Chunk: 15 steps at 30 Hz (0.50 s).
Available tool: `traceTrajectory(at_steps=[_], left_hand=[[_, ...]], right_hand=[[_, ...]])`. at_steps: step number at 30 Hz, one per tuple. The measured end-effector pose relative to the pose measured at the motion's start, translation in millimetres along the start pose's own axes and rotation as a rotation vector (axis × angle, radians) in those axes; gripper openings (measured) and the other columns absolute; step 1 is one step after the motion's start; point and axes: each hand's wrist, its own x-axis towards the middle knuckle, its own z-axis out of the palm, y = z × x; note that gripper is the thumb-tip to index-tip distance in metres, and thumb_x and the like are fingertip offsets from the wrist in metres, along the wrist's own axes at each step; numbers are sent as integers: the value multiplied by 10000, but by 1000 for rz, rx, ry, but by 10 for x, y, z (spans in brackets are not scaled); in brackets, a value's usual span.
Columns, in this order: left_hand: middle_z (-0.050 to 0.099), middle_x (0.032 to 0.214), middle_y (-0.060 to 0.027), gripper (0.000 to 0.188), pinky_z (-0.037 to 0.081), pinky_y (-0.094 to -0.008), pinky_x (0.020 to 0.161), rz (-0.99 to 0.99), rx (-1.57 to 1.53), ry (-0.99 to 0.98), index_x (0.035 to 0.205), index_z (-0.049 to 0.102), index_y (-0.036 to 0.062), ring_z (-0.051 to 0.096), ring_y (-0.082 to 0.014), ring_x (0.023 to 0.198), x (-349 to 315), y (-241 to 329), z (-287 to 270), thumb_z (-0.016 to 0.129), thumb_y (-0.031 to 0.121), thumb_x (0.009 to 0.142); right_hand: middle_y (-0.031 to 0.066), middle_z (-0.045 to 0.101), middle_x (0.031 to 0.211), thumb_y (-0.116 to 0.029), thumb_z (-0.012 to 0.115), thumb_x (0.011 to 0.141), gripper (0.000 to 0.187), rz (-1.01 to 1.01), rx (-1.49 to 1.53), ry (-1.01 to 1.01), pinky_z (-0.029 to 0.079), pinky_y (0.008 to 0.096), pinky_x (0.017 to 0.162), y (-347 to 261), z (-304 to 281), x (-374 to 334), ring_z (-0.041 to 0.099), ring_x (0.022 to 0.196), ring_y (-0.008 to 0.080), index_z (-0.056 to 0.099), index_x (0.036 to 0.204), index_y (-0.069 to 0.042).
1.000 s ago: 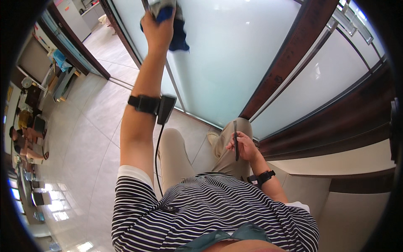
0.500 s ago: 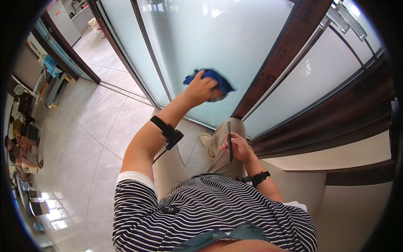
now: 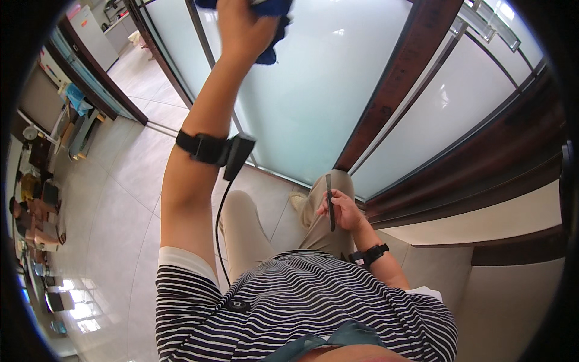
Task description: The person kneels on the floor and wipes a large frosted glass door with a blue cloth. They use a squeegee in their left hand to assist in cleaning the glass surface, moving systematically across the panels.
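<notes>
Blue cloth [image 3: 268,24] at top centre of frame, clenched in left hand [image 3: 241,27], pressed against frosted glass panel [image 3: 313,102]. Nearer, lower centre: right hand [image 3: 344,210] gripping thin dark tool [image 3: 330,202] beside thigh. Far left: tiled floor [image 3: 114,199].

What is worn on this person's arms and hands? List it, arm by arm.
Left hand: bare, no glove. The left forearm carries a black strap with a small black box, and a thin black cable hangs from it. Right hand: bare, with a black band at the wrist. Short striped sleeves, white-edged.
</notes>
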Motion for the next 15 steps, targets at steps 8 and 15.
traceTrajectory(at_steps=[8, 15], left_hand=[[585, 1223, 13, 548, 418, -499, 882, 306, 118, -301, 1215, 610, 225, 543, -221, 1122, -402, 950, 555, 686, 100, 687], [620, 914, 66, 274, 359, -508, 993, 573, 217, -958, 1007, 698, 391, 587, -139, 970, -2095, 373, 174, 562, 219, 843]], right_hand=[[81, 615, 910, -139, 431, 957, 245, -48, -20, -12, 498, 353, 789, -1, 60, -54, 658, 904, 270, 539, 1162, -57], [85, 619, 901, -136, 436, 953, 252, -45, -14, -16, 496, 348, 773, 17, 37, -47, 659, 897, 270, 541, 1166, -53]])
